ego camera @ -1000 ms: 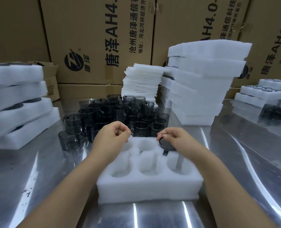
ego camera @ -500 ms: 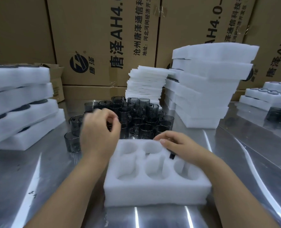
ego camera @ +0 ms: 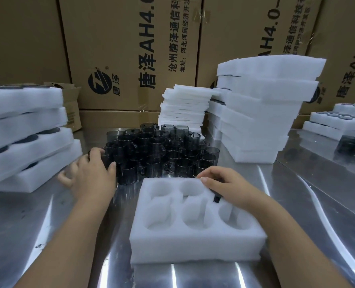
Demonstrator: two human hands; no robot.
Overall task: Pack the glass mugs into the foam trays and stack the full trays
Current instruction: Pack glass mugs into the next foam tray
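Observation:
A white foam tray (ego camera: 193, 243) with six round pockets lies on the steel table in front of me. My right hand (ego camera: 226, 189) covers the far right pocket and holds a dark glass mug (ego camera: 217, 198) down in it; only the mug's handle shows below my fingers. The other five pockets are empty. Behind the tray stands a crowd of smoky glass mugs (ego camera: 164, 150). My left hand (ego camera: 93, 173) reaches to the crowd's front left corner, with fingers and thumb curled round one mug (ego camera: 105, 160) there.
Filled foam trays are stacked at the left (ego camera: 26, 146) and far right (ego camera: 336, 121). A tall pile of empty trays (ego camera: 259, 121) and a pile of thin foam sheets (ego camera: 184, 109) stand behind the mugs. Cardboard boxes (ego camera: 130, 59) wall off the back.
My left hand has moved from above the tray out to the left front mugs and closed round one. My right hand has lowered its mug deeper into the far right pocket.

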